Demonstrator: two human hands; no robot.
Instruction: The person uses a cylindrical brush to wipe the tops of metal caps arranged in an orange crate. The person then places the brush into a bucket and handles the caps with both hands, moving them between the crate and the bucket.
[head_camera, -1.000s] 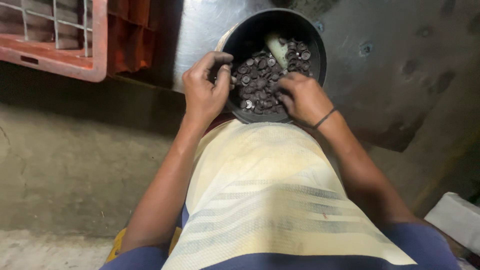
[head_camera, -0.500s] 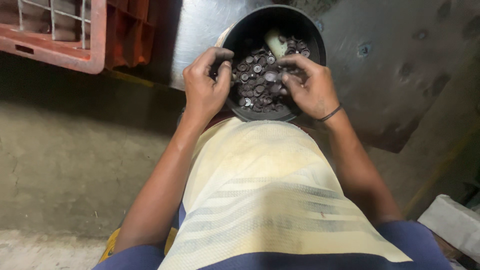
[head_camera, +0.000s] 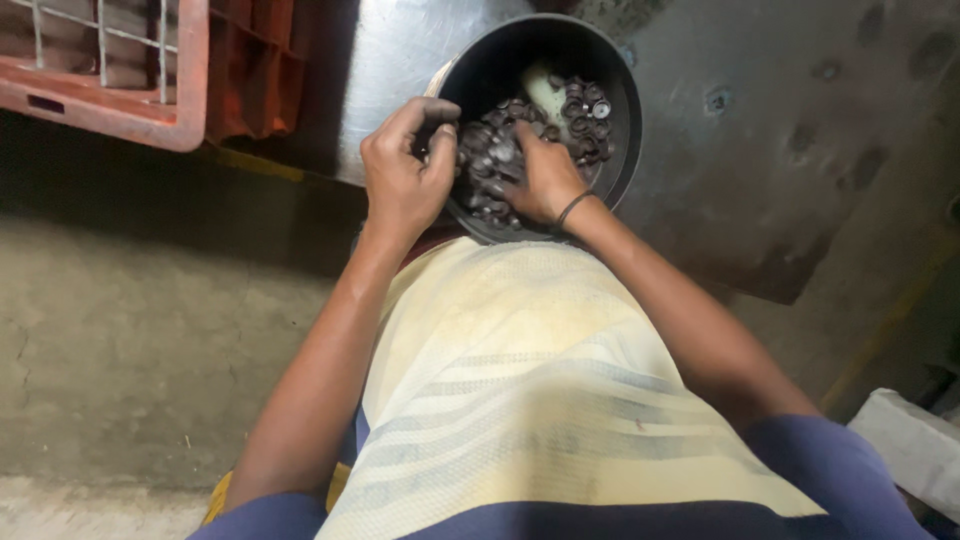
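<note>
A black round bowl (head_camera: 622, 110) stands on a metal surface and holds a heap of small dark metal rings (head_camera: 500, 155), with a pale oblong object (head_camera: 545, 88) lying among them. My left hand (head_camera: 405, 175) curls over the bowl's near-left rim, its fingers bent onto the rings at the edge. My right hand (head_camera: 545, 180), a dark band on its wrist, is pressed palm-down into the heap, fingers buried among the rings. Whether either hand has closed on rings is hidden.
A red plastic crate (head_camera: 110, 70) with a wire grid sits at the top left. The grey metal sheet (head_camera: 760, 150) under the bowl has dark spots. Bare concrete floor (head_camera: 130, 340) lies at the left. A pale block (head_camera: 915, 440) is at the right edge.
My right hand has dropped from the bowl's right side and pushed left into the middle of the rings. The left hand stays at the rim, fingers curled tighter.
</note>
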